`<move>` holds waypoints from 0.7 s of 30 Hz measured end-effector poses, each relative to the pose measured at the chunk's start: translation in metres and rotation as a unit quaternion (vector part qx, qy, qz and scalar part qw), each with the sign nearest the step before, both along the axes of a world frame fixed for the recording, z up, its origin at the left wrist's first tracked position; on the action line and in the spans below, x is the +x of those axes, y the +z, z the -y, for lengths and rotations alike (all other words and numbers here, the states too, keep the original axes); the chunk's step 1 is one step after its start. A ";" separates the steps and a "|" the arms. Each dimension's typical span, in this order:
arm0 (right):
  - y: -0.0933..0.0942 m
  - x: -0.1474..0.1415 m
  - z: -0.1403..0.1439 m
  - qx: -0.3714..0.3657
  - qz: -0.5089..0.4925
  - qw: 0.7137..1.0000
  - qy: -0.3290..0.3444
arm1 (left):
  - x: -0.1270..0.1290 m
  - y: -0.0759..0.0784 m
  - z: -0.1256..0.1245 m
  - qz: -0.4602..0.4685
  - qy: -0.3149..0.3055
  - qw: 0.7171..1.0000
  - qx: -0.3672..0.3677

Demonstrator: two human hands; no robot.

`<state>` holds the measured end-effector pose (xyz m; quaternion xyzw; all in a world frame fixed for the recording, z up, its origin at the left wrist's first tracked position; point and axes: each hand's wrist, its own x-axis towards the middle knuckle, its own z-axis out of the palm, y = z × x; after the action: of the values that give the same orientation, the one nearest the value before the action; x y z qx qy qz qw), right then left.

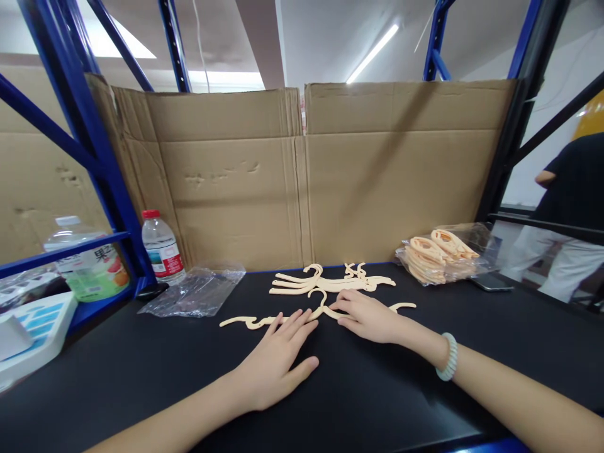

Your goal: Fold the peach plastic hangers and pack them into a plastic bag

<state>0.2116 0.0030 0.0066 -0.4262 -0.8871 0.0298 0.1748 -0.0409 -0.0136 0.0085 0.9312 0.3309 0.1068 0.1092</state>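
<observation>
A cream plastic clothes hanger [322, 311] lies spread on the black tabletop, its hook pointing away from me. My left hand [277, 365] lies open, with fingers stretched across the hanger's left arm and the thumb out to the side. Around the right arm of the hanger, just beside its middle, my right hand [370, 316] has its fingers and thumb closed; the palm hides part of that arm. Right behind lies a small pile of similar cream hangers [302, 284], hooks toward the back.
Clear plastic bag [198, 292] and a red-capped bottle [163, 248] stand back left. At the back right lies a bag of folded hangers [438, 255] beside a phone [491, 282]. Cardboard [236, 189] walls the rear. A person [570, 189] stands beyond the right side.
</observation>
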 end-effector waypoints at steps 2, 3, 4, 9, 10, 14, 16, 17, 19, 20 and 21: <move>0.001 0.001 -0.001 -0.002 0.003 1.000 0.004 | 0.001 0.002 0.001 -0.036 0.006 0.999 0.013; 0.002 0.001 -0.001 -0.003 0.004 1.000 0.006 | 0.001 0.002 0.001 -0.047 0.008 0.999 0.017; 0.002 0.001 -0.001 -0.004 0.005 1.000 0.010 | 0.002 0.003 0.002 -0.054 0.009 0.998 0.021; 0.003 0.003 -0.001 -0.006 0.005 1.000 0.023 | 0.002 0.003 0.001 -0.070 0.006 0.997 0.032; 0.002 0.003 -0.001 -0.007 0.005 1.000 0.024 | 0.002 0.002 0.001 -0.072 0.006 0.997 0.032; 0.002 0.004 -0.003 -0.009 0.005 1.000 0.026 | 0.002 0.003 0.001 -0.072 0.006 0.997 0.033; 0.002 0.004 -0.002 -0.009 0.006 1.000 0.026 | 0.003 0.004 0.002 -0.070 0.006 0.997 0.034; 0.002 0.004 -0.002 -0.011 0.006 1.000 0.026 | 0.003 0.004 0.002 -0.069 0.006 0.997 0.034; 0.002 0.004 -0.001 -0.014 0.007 1.000 0.024 | 0.003 0.004 0.002 -0.069 0.007 0.997 0.034; 0.001 0.004 -0.001 -0.016 0.008 1.000 0.024 | 0.003 0.004 0.002 -0.069 0.008 0.997 0.034; 0.001 0.004 -0.001 -0.017 0.008 1.000 0.023 | 0.003 0.004 0.003 -0.070 0.009 0.997 0.034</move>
<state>0.2160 0.0039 0.0078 -0.4086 -0.8974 0.0458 0.1599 -0.0380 -0.0162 0.0127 0.9366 0.3420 0.0536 0.0533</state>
